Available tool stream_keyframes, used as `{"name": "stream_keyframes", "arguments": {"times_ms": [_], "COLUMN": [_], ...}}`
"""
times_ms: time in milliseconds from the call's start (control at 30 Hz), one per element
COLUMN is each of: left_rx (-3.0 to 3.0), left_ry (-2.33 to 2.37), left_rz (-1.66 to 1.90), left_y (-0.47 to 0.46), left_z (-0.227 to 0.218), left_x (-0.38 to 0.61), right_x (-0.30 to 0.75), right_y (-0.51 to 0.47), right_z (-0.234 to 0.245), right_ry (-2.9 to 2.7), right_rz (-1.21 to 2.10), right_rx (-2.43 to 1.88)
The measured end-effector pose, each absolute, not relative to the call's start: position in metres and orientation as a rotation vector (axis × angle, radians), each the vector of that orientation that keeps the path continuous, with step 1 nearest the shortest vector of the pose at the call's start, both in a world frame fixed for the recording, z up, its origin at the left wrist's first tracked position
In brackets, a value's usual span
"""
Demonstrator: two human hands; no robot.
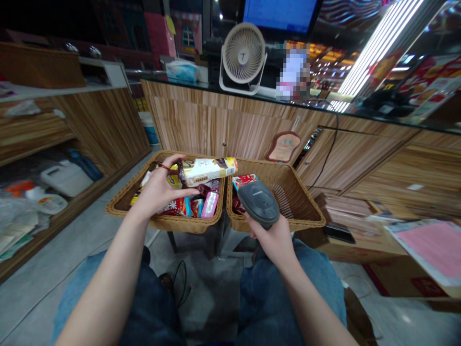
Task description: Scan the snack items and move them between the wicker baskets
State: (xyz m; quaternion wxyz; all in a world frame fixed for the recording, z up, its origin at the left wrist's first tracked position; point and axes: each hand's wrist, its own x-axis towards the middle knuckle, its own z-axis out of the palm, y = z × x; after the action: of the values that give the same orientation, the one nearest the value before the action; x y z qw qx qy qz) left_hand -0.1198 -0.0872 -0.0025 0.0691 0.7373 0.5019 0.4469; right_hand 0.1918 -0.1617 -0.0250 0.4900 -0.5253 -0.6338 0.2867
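My left hand [160, 187] is closed round a cream and brown snack packet [207, 170], holding it level over the left wicker basket [124, 194]. That basket is full of several colourful packets [201, 204]. My right hand [275, 235] grips a dark grey barcode scanner [258, 202], its head turned toward the packet. The scanner hovers over the near rim of the right wicker basket [306, 204], which holds a red packet [245, 181] at its left end.
Both baskets sit on a low stand before a wooden counter [230, 120] bearing a white fan [243, 55] and a blue screen [279, 14]. Wooden shelves [46, 139] with jugs stand left. Cardboard boxes and a pink sheet [435, 247] lie right. My knees are below.
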Motion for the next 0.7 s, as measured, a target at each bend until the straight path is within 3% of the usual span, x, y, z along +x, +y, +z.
{"name": "stream_keyframes", "arguments": {"times_ms": [400, 533, 700], "left_rx": [2.456, 2.533, 2.432], "left_ry": [1.314, 1.437, 1.865], "left_rz": [1.086, 0.962, 1.186], "left_y": [-0.094, -0.098, -0.09], "left_z": [-0.03, -0.028, -0.013], "left_x": [0.026, 0.023, -0.032], "right_x": [0.197, 0.195, 0.191], "right_y": [-0.167, -0.166, -0.166], "right_z": [-0.021, -0.021, -0.023], "right_ry": [-1.55, -1.576, -1.588], "right_rz": [0.627, 0.627, 0.622], "right_rx": [-1.219, -1.205, -1.194]}}
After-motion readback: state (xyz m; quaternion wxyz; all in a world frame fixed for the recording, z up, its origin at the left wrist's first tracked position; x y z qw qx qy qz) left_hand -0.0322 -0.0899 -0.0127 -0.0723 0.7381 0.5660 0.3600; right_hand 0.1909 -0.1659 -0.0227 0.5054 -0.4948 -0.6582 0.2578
